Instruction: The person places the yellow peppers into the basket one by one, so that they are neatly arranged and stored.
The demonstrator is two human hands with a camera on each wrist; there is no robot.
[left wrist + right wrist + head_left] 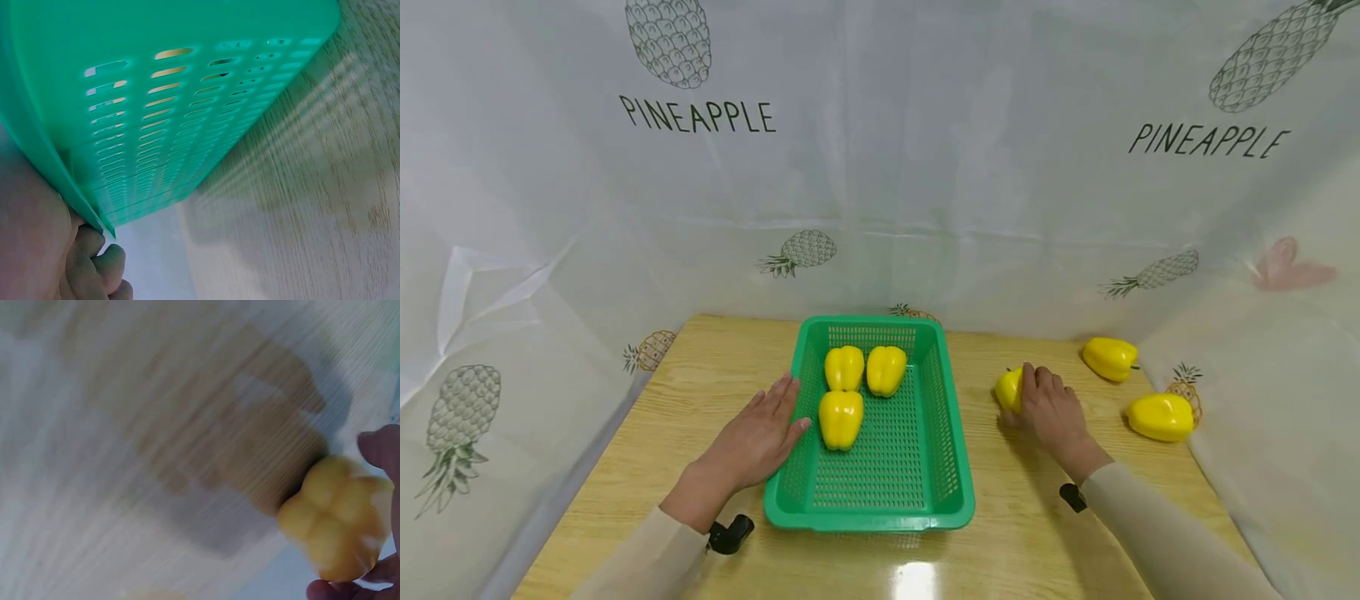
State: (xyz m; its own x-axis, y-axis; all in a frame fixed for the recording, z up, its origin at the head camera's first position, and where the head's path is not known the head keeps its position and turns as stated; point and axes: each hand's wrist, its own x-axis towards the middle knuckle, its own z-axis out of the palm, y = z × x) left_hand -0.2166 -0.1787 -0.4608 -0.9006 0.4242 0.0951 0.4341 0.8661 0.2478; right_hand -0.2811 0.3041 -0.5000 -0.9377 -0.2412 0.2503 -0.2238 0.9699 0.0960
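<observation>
Along the left rim of a green plastic basket (958, 467) lies my left hand (756, 437), fingers straight and thumb over the edge. The left wrist view has the fingertips right at the rim, outside the slotted wall (144, 37). Inside the basket, towards its far left, sit three yellow bell peppers (841, 419). To the right of the basket my right hand (1052, 412) grips another yellow bell pepper (1008, 390) from above, partly covering it. In the right wrist view the lobed bottom of that bell pepper (334, 519) shows between thumb and fingers, low over the table.
Two more yellow bell peppers lie at the table's right side, one at the far edge (1109, 359) and one nearer (1161, 417). A pale sheet (880, 167) printed with pineapples hangs behind and beside the wooden table (715, 367).
</observation>
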